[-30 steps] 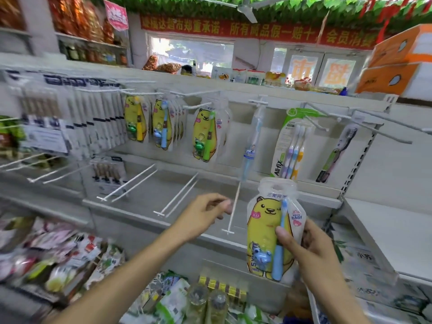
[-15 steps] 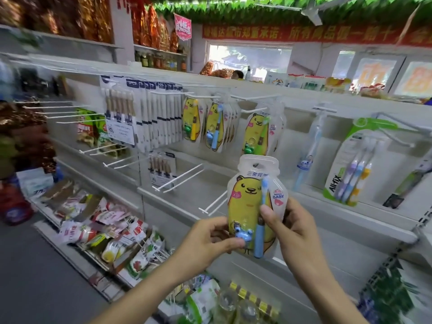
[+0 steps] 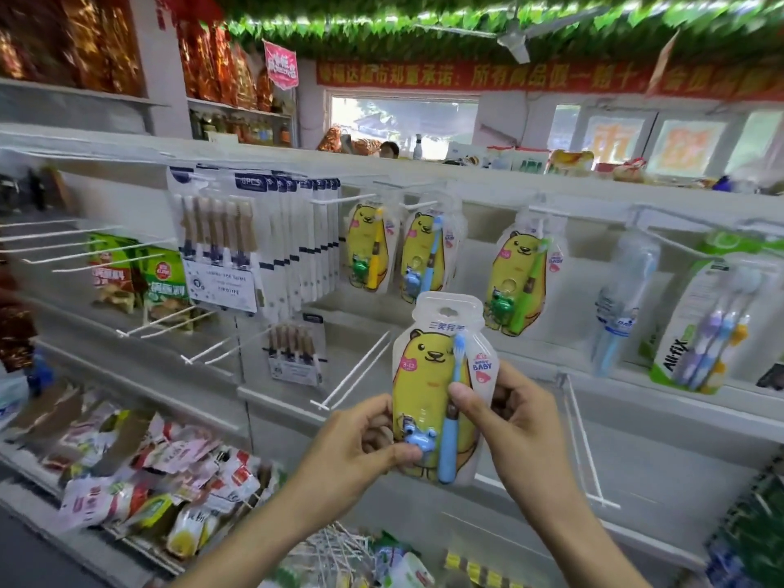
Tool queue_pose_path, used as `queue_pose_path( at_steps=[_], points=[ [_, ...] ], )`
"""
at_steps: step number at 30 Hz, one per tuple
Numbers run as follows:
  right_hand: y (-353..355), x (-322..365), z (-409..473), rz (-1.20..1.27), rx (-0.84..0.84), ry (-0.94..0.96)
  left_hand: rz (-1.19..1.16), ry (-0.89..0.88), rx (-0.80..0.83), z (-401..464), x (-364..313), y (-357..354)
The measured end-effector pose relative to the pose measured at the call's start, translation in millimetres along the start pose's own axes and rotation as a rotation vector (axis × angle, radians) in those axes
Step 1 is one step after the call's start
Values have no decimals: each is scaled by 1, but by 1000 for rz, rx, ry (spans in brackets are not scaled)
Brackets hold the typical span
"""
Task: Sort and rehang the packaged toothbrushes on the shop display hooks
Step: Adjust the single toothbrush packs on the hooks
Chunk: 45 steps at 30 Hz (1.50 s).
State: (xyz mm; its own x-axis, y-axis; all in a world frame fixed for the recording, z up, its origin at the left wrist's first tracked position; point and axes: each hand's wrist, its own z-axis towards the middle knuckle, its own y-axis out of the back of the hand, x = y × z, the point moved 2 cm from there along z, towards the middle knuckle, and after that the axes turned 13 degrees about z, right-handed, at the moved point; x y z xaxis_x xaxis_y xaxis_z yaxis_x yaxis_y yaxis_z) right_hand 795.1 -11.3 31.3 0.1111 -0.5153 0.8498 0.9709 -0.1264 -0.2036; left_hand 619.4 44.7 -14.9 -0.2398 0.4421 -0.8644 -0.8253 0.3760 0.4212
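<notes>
I hold a yellow bear-shaped baby toothbrush pack (image 3: 428, 375) with a blue brush upright in front of the display. My left hand (image 3: 360, 443) pinches its lower left edge, thumb on the blue toy. My right hand (image 3: 513, 422) grips its right side, thumb across the brush handle. On the upper hooks hang matching bear packs: one with a yellow brush (image 3: 368, 247), one with a blue brush (image 3: 429, 256), one with a green brush (image 3: 522, 282). Bare white hooks (image 3: 356, 371) jut out just behind the held pack.
White multi-brush packs (image 3: 271, 248) hang in a row at the left, a smaller pack (image 3: 297, 354) below them. A clear single-brush pack (image 3: 623, 299) and a green All-fix pack (image 3: 704, 324) hang at the right. Snack packets (image 3: 140, 473) fill the lower shelf.
My left hand came off the bare hook and took the pack's lower left edge. The pack rose toward the middle of the display and the view swung left.
</notes>
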Motion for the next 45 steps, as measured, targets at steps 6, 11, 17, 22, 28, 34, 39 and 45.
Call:
queue_pose_path(
  at_steps=[6,11,17,22,28,34,39,45],
  points=[
    [-61,-15,29,-45,-47,54,38,-74,26,18,18,69],
    [-90,-11,47,-42,-102,138,80,-149,59,34,17,102],
    [-101,-3,59,-75,-195,190,69,-195,90,56,14,113],
    [-98,-1,63,-120,-253,171,20,-228,108,68,16,110],
    [-93,5,77,-159,-274,186,2,-260,106,86,13,108],
    [-85,-3,93,-179,-268,162,-7,-243,63,100,17,104],
    [-78,-9,104,-173,-258,166,6,-261,28,107,19,100],
    [-68,-19,122,-129,-261,122,-7,-241,27,120,17,98]
  ],
)
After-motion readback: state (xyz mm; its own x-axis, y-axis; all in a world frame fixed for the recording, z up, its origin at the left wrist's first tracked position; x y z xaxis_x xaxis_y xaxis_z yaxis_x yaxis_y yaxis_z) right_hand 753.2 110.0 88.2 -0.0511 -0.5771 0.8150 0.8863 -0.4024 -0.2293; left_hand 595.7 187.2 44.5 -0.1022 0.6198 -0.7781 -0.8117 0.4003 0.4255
